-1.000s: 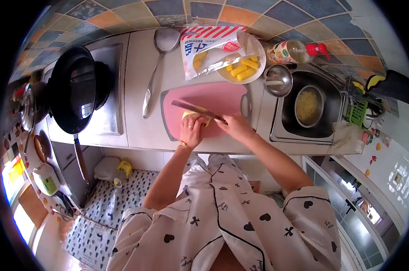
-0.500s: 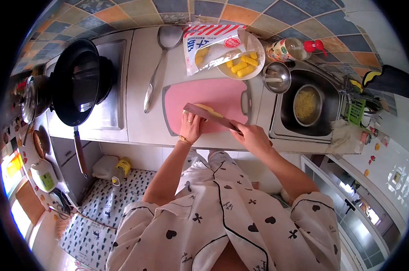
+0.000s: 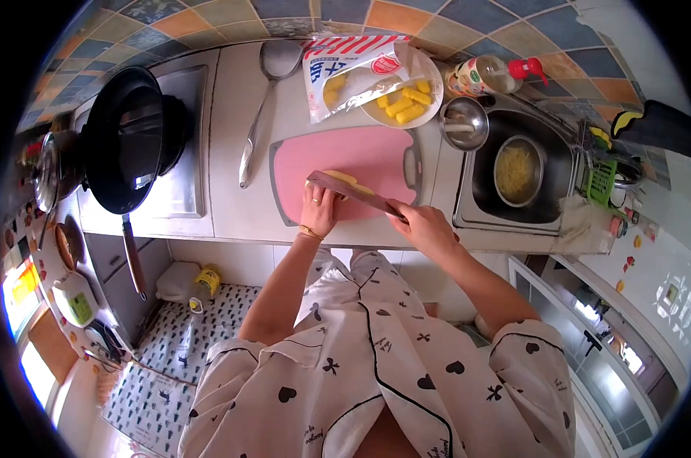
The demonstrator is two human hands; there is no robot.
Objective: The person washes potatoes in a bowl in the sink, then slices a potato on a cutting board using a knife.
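Note:
A pink cutting board (image 3: 376,153) with a grey rim lies on the counter. On its lower part is a pale yellow piece of food (image 3: 344,177), partly hidden behind the knife. My right hand (image 3: 428,229) is closed round the handle of the knife (image 3: 353,191), whose broad blade slants up to the left across the food. Fingers bent, my left hand (image 3: 319,211) presses on the food at the blade's near side.
Behind the board are a plate (image 3: 433,91) of yellow sticks, an opened bag (image 3: 345,84) and a bottle (image 3: 486,75). A metal bowl (image 3: 464,124) stands by the sink (image 3: 544,217), which holds a bowl of yellow shreds (image 3: 518,172). Left are a spatula (image 3: 255,137) and a pan (image 3: 124,145).
The knife has swung from near the board's middle to a lower slant, with its handle hand moved right and down. My left hand stays at the food. The view has shifted slightly.

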